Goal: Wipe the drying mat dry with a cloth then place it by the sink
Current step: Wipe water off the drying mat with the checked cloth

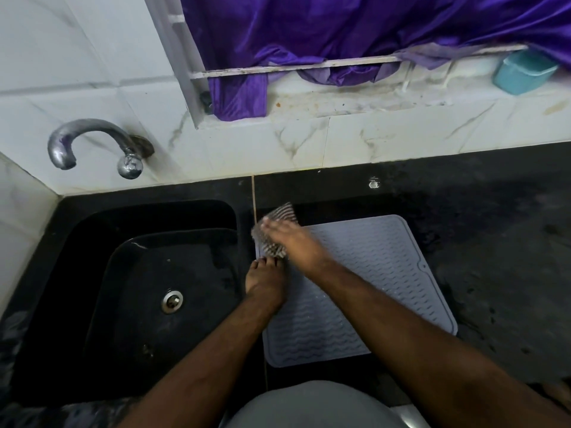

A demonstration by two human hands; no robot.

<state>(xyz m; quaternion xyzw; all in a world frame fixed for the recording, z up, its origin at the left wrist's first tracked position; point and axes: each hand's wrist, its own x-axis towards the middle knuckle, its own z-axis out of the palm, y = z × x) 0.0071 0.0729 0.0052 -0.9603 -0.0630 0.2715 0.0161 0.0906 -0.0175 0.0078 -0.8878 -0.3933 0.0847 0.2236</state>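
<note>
The black stone counter (463,211) carries the grey ribbed silicone drying mat (370,273) just right of the black sink (139,288), its long axis running away from the person. The right hand (290,239) presses the striped cloth (278,217) flat on the far left corner, fingers straight. The left hand (265,279) rests straight fingertips on the mat's left edge.

A grey drying mat (370,282) lies flat on the black table (494,242), just right of the sink (148,273). The right hand (293,239) presses a striped cloth (275,230) onto the mat's far left corner. The left hand (265,279) rests fingers-down on the mat's left edge, touching the cloth.
</note>
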